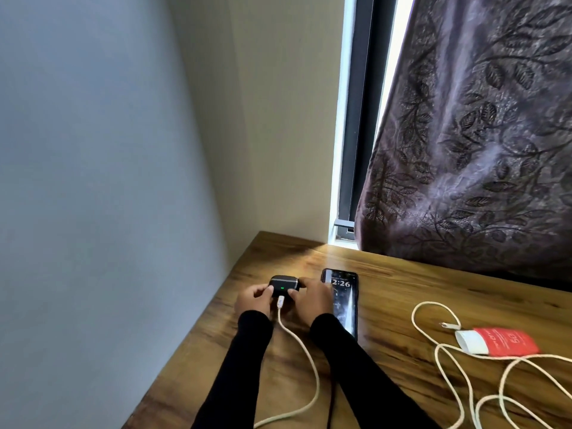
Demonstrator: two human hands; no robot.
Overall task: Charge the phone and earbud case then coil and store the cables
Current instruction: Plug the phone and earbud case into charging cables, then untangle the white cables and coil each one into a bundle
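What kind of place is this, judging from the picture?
Probably a room in a home: a wooden table set in a corner by plain walls, a window behind a patterned curtain, and a phone lying on the table.

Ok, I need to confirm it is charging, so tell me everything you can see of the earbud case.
The earbud case is a small, dark, rounded box with a glossy, plastic-looking shell, closed, resting on the wooden table left of the phone. A small green light glows on its near face. A white cable is plugged in below that light. The left hand and right hand grip its sides.
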